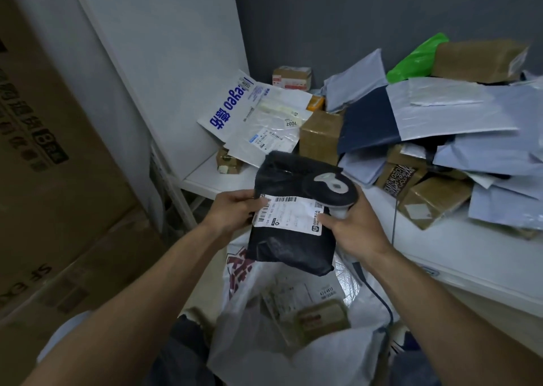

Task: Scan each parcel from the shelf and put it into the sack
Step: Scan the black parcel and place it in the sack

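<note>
A black poly-bag parcel with a white shipping label hangs above the open white sack. My left hand grips the parcel's left edge, thumb on the label. My right hand holds a black and grey barcode scanner, its head lying over the parcel's top right, while a finger touches the label's right edge. The scanner's cable drops toward the sack. Inside the sack lie a labelled bag and a brown box.
The white shelf on the right carries a heap of grey-blue mailers, brown cartons, a green bag and a white printed envelope. Large cardboard boxes stand on the left.
</note>
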